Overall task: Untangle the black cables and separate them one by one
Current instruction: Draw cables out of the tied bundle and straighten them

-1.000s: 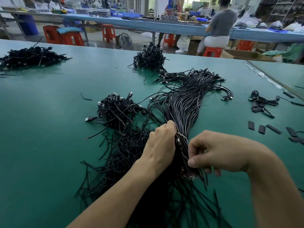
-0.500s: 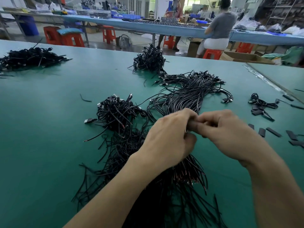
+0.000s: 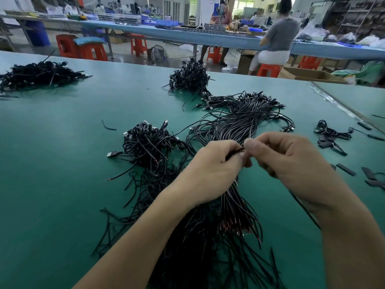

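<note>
one black cable [image 3: 235,152] pinched between left hand [image 3: 212,170] and right hand [image 3: 291,161], cable bundle [image 3: 241,126] beneath.

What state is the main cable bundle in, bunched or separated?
Bunched: the main cable bundle lies as one thick hank; left hand and right hand pinch just one cable end between them.

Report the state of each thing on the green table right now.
Left hand: grips single thin black cable.
Right hand: pinches that cable's end.
Single thin black cable: raised, held by both hands.
Long bundle of black cables: laid out, bunched beneath the hands.
Tangled heap of black cables, left: knotted, untouched.
Small coiled black cable, right: lying apart.
</note>
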`<state>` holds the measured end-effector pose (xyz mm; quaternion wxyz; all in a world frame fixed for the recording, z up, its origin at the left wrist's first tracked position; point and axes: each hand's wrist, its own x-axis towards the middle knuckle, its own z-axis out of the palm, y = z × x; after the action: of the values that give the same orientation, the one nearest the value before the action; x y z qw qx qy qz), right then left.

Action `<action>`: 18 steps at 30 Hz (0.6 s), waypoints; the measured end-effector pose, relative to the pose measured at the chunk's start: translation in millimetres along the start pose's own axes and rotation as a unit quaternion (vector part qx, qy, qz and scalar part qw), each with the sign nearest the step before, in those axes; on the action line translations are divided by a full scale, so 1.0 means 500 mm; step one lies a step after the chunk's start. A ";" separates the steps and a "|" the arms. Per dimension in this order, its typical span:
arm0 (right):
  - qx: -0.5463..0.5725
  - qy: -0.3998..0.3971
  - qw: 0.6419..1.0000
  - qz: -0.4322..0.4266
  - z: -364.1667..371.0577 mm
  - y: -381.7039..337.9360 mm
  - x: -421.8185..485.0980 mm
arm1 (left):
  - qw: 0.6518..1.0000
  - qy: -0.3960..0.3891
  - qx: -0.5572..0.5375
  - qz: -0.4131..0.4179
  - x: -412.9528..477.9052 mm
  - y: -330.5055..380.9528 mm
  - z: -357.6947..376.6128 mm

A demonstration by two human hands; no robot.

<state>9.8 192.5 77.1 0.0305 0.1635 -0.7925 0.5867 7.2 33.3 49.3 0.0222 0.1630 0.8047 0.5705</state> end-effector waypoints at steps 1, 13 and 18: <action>0.018 0.024 0.999 -0.011 0.000 -0.002 0.002 | 0.998 -0.028 -0.054 -0.003 -0.004 0.007 0.000; -0.142 -0.058 0.985 0.080 0.032 0.027 0.008 | 0.825 0.016 -0.558 -0.090 0.007 0.016 -0.035; -0.206 -0.236 0.947 0.079 0.026 -0.006 -0.009 | 0.793 0.108 -0.595 -0.075 0.019 -0.006 -0.031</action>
<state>17.0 180.4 74.5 -0.1707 0.2246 -0.8908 0.3562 -6.0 21.2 53.1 0.0706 -0.0055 0.3136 0.9469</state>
